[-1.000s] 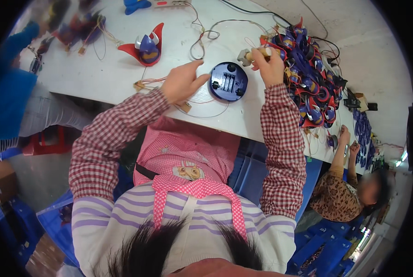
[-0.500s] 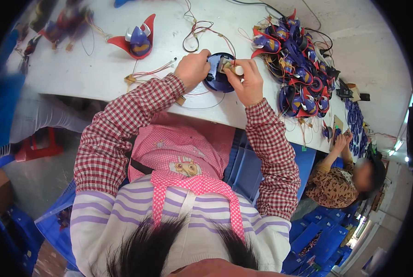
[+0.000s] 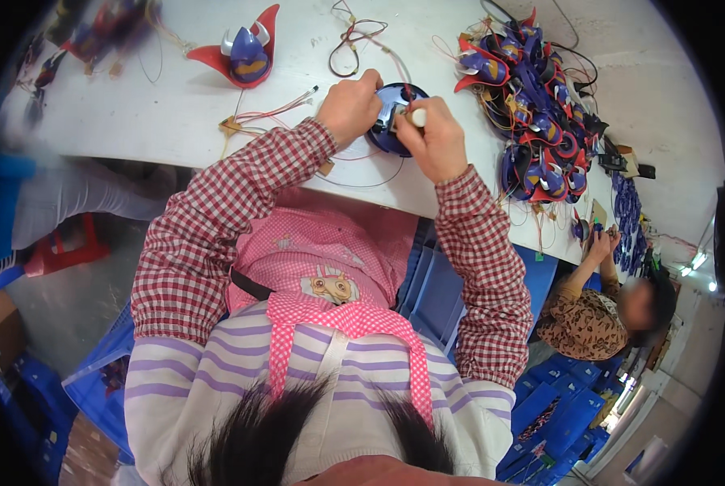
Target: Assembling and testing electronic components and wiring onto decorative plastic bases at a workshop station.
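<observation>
A round, dark blue plastic base (image 3: 390,142) lies on the table before me, its inner side up with a glossy lighter blue part and dark fittings. My left hand (image 3: 351,107) is closed on its left rim, fingers curled. Over its right half my right hand (image 3: 441,144) is closed in a pinch on a small tool with a white round end (image 3: 418,117). The tool's tip is hidden by the fingers and the base. A thin red and black cable (image 3: 396,58) runs from the far side down to the base.
A horned purple and red toy figure (image 3: 249,55) stands at the far left. Connector wires (image 3: 269,117) lie left of my hand. Many similar figures are heaped (image 3: 533,113) at the right. Beyond them a co-worker (image 3: 585,324) sits at the table. The table's near edge runs under my forearms.
The whole view has shifted slightly. My right fingers have closed in further over the base, covering most of a beige-grey piece that showed earlier. My left hand stays at the rim.
</observation>
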A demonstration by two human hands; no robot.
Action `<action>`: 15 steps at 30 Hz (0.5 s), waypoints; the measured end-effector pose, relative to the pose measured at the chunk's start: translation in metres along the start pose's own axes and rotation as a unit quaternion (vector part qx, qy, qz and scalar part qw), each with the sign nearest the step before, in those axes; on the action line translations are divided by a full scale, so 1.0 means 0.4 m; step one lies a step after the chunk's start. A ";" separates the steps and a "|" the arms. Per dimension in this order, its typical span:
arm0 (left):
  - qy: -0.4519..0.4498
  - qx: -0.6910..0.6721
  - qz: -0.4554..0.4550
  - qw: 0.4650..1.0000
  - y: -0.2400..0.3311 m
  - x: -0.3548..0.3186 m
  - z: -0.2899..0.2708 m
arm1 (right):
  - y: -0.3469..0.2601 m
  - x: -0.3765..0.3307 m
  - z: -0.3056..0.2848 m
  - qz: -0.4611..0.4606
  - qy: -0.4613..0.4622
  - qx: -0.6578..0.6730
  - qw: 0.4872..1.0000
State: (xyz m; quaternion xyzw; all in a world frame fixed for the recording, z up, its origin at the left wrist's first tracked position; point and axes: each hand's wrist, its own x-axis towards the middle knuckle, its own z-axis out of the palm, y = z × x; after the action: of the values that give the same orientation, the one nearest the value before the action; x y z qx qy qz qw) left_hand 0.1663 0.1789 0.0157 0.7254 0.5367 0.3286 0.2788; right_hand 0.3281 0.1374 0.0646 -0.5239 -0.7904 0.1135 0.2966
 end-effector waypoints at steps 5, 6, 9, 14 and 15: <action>0.002 -0.007 -0.004 1.000 0.007 -0.010 -0.020 | 0.019 0.014 0.003 0.022 -0.017 0.044 0.999; -0.002 -0.022 -0.008 1.000 0.007 -0.013 -0.032 | 0.018 0.012 0.005 0.020 -0.009 0.037 0.999; 0.025 -0.058 0.017 0.998 0.018 -0.033 -0.098 | 0.002 0.000 0.005 0.039 0.058 0.040 0.997; 0.024 0.043 0.044 0.998 0.014 -0.273 -0.194 | -0.069 -0.098 0.000 -0.065 0.102 0.071 0.990; 0.030 0.081 0.078 0.993 0.015 -0.302 -0.191 | -0.087 -0.106 0.021 -0.154 0.045 0.071 0.984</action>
State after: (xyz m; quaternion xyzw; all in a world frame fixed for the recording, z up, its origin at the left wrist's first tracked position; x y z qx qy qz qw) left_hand 0.0854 0.0652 0.0470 0.7750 0.5115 0.3267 0.1762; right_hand 0.3083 0.0858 0.0604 -0.3779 -0.8376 0.0984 0.3821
